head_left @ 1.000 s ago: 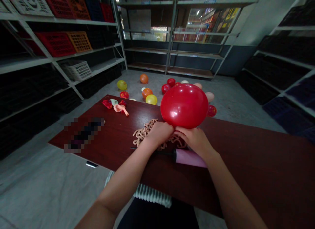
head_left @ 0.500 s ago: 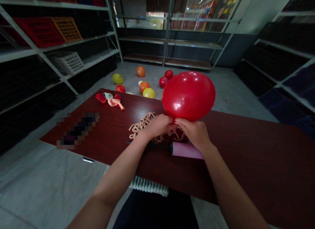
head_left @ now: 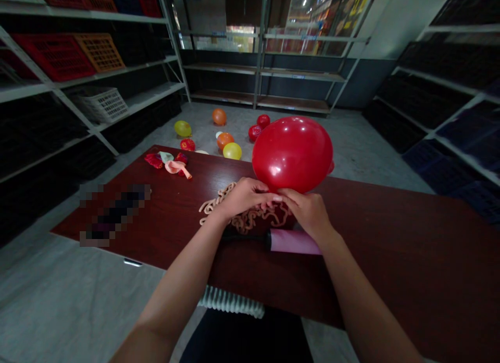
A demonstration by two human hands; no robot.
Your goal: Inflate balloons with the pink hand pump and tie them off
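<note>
A large inflated red balloon (head_left: 292, 153) stands above the table, its neck pinched between my two hands. My left hand (head_left: 246, 197) is closed at the neck, thumb and fingertips together. From the other side my right hand (head_left: 307, 209) grips the same spot, its fingertips touching those of the left. The neck itself is mostly hidden by the fingers. Beneath the hands lies a heap of tan, cord-like strands (head_left: 250, 220). A hand pump (head_left: 295, 241) with a lilac barrel and black end rests just in front of it, partly covered by my right forearm.
Several deflated balloons (head_left: 176, 167) lie at the far left of the dark wooden table (head_left: 410, 248). A blurred dark object (head_left: 119, 212) is near the left edge. Inflated balloons, among them a yellow balloon (head_left: 232, 151), sit on the floor beyond. Shelves with crates (head_left: 103, 103) line the left.
The view has shifted slightly, so the scene sits a little lower and further left. My left fingers have moved further over the balloon's neck; both hands still grip it.
</note>
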